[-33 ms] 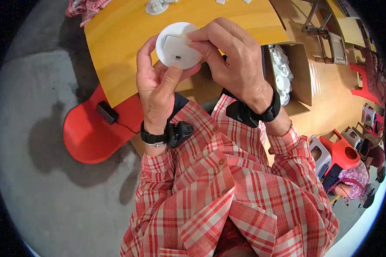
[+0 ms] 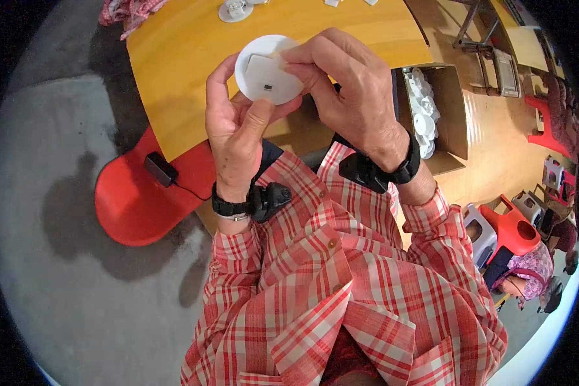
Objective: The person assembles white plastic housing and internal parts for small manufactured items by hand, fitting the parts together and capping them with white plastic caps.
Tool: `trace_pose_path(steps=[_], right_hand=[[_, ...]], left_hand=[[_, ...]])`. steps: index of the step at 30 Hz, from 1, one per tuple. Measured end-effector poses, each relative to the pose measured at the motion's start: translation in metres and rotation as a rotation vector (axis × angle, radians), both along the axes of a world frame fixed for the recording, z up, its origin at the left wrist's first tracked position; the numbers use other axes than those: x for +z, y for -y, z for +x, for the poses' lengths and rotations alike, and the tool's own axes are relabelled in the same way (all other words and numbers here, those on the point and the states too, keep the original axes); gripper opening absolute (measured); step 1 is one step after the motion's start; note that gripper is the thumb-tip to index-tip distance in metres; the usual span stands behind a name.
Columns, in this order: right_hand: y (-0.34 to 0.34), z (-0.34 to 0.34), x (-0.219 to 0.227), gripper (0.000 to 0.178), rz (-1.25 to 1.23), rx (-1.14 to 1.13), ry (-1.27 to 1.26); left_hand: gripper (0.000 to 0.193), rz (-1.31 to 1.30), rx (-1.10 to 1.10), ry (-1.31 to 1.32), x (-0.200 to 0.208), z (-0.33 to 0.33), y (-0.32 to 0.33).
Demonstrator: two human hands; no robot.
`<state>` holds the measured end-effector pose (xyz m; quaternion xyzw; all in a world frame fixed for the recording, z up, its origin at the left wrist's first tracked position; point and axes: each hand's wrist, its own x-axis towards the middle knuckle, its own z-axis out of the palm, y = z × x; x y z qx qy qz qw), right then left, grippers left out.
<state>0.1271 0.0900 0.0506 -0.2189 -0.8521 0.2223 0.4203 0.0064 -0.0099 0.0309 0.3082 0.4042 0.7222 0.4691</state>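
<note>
Evidently, the left hand (image 2: pixel 238 128) is half curled around the white disc (image 2: pixel 243 74), thumb on its lower face and fingers beneath, while the right hand (image 2: pixel 354 83) pinches thumb and forefinger together, seemingly on the upper right corner of the pale square (image 2: pixel 260 69) lying on it. Both are held up over the table (image 2: pixel 180 109). The disc looks light, stiff and smooth, so it could slip; its rim should give the surest hold. The square looks thin and probably bends easily, best taken lightly by an edge. Beyond, similar white pieces (image 2: pixel 235 10) sit on the table.
</note>
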Motion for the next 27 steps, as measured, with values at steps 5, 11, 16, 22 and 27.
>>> trace_pose_path(steps=[5,11,16,22,27], right_hand=[[0.008,0.004,-0.007,0.023,0.108,-0.044,0.064],[0.018,0.005,-0.002,0.041,0.277,-0.154,0.292],[0.013,0.007,-0.012,0.031,0.084,-0.135,0.138],[0.013,0.008,-0.012,0.026,-0.39,0.006,0.021],[0.014,0.006,-0.017,0.022,-0.328,-0.051,0.047]], left_hand=[[0.042,-0.051,0.014,0.079,0.003,0.004,-0.001],[0.028,-0.078,0.083,0.091,0.0,0.008,-0.007],[0.027,-0.079,0.106,0.043,0.007,0.012,-0.009],[0.028,-0.094,0.157,-0.018,0.004,0.015,-0.009],[0.031,-0.224,0.143,-0.15,0.01,0.012,-0.006]])
